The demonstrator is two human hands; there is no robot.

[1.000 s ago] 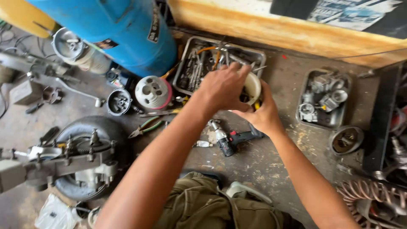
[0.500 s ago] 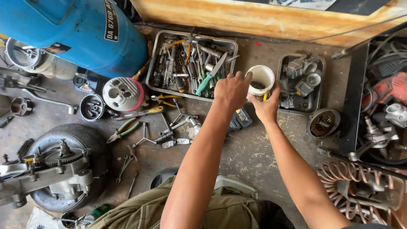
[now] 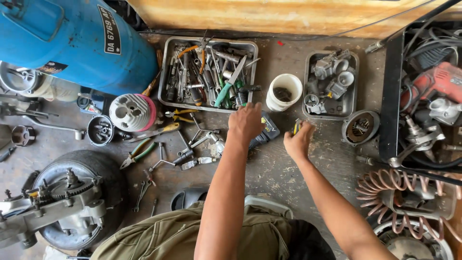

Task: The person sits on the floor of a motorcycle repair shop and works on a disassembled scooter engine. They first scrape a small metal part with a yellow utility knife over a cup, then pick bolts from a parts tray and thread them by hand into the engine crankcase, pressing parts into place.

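Note:
My left hand (image 3: 245, 123) hovers palm down at the front edge of a grey metal tray (image 3: 167, 67) full of wrenches, pliers and screwdrivers. Its fingers are bent, and what lies under them is hidden. A black cordless power tool (image 3: 267, 132) lies just right of that hand, partly beneath it. My right hand (image 3: 298, 142) rests on the floor, closed around a small yellow-and-black tool (image 3: 296, 126). A white plastic cup (image 3: 284, 91) stands upright between the two trays, beyond both hands and apart from them.
A second tray (image 3: 355, 84) holds carburettor parts. A blue gas cylinder (image 3: 77, 38), finned engine cylinder (image 3: 132, 111), loose pliers (image 3: 139, 151), small wheel with engine (image 3: 72, 197), round metal part (image 3: 360, 127), coiled hose (image 3: 404, 192) and red power tool (image 3: 433, 84) surround me.
Both hands were at the white cup. They have drawn back toward me and the cup stands alone on the floor. The view has shifted left.

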